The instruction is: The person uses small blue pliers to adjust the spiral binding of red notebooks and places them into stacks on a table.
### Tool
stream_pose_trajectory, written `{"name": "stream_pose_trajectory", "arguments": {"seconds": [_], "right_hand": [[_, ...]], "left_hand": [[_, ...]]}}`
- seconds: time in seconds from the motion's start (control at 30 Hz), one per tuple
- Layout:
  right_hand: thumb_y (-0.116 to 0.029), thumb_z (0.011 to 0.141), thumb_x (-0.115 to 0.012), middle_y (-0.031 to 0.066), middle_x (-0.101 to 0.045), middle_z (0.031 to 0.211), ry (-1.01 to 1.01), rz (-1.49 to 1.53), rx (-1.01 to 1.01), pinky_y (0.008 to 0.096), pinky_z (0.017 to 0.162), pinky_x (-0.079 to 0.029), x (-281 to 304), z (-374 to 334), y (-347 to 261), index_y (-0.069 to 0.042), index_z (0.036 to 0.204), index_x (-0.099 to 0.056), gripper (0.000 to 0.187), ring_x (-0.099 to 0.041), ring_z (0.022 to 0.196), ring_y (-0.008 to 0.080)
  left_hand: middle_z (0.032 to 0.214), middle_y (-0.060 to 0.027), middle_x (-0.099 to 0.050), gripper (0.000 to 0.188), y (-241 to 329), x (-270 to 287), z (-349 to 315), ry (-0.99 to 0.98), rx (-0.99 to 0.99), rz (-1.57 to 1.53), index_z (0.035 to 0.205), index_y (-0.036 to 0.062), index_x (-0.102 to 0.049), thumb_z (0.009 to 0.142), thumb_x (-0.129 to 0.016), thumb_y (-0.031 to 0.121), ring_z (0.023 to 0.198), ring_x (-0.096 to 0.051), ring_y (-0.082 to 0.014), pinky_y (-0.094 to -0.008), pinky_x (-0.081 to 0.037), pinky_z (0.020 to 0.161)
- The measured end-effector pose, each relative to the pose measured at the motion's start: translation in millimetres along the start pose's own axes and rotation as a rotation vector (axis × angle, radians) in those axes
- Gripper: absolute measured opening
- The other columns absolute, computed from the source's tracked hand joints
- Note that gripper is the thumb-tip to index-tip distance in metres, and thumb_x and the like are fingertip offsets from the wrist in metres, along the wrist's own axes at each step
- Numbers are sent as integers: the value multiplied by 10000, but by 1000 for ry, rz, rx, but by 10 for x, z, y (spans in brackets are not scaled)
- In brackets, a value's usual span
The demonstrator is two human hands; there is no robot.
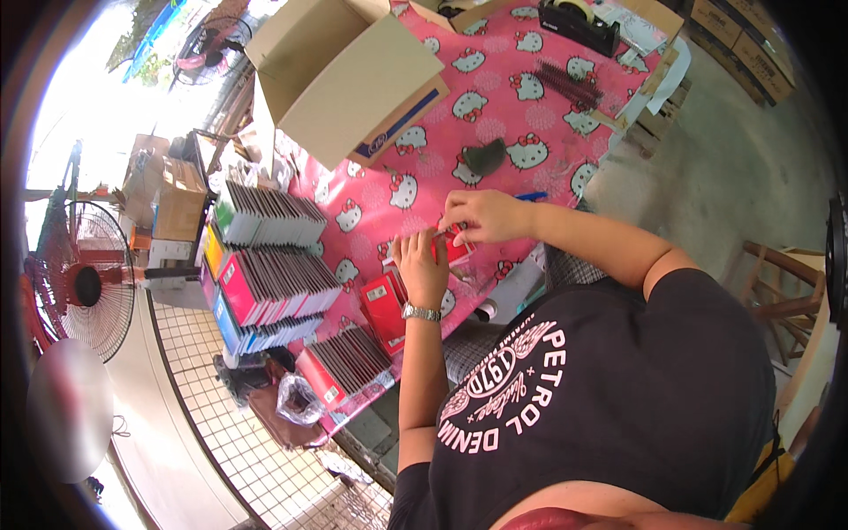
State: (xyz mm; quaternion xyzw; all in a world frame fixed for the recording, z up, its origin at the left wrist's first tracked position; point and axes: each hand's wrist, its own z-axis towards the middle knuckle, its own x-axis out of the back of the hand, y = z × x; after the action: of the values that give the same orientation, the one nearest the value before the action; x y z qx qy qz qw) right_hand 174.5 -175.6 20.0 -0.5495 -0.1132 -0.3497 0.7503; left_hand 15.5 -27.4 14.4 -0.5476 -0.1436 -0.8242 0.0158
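Observation:
My left hand (419, 258), with a metal-banded watch (422, 312) on the wrist, is closed at the near edge of the pink table. Its fingertips meet a flat red pack (457, 249). My right hand (486, 217) pinches the far side of the same pack, fingers bent and close to my left fingers. The hands hide much of the pack, so its exact kind is unclear. Just left of my left wrist lie more red packs (382, 311). Beyond my right hand is a blue pen-like stick (532, 196).
Rows of flat packs (278, 287) in several colours line the table's left side, with a red row (343, 364) nearer me. A large open carton (353, 79) stands at the back. A dark green lump (484, 158), a tape dispenser (579, 26) and a fan (87, 284) are around.

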Motion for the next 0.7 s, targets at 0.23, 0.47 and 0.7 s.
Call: {"name": "stream_pose_trajectory", "arguments": {"seconds": [0.23,0.47,0.7], "right_hand": [[-153,906,-622,107,-637,959,-207,269,-261,385,819,-514,38,63,247,-79,1184,-640,289,-652,897,267],[-225,901,-639,163,-580,1104,-240,136,-436,445,842,-502,187,143,-221,-89,1247,-543,384,-624,980,343],[-363,946,-560,227,-535,1338,-171,58,-510,478,952,-467,141,316,179,-101,1333,-494,472,-538,1206,414]], "left_hand": [[982,-96,-656,239,53,15,64,-34,19,46,1072,76,-623,887,-621,227,1001,-591,-289,-502,-323,1063],[990,-84,-662,295,145,-6,-42,-38,46,92,1133,92,-596,909,-601,284,989,-601,-277,-536,-300,1042],[993,-82,-672,225,99,30,-31,-61,34,60,1104,92,-598,939,-567,242,986,-609,-280,-566,-287,1057]]}}
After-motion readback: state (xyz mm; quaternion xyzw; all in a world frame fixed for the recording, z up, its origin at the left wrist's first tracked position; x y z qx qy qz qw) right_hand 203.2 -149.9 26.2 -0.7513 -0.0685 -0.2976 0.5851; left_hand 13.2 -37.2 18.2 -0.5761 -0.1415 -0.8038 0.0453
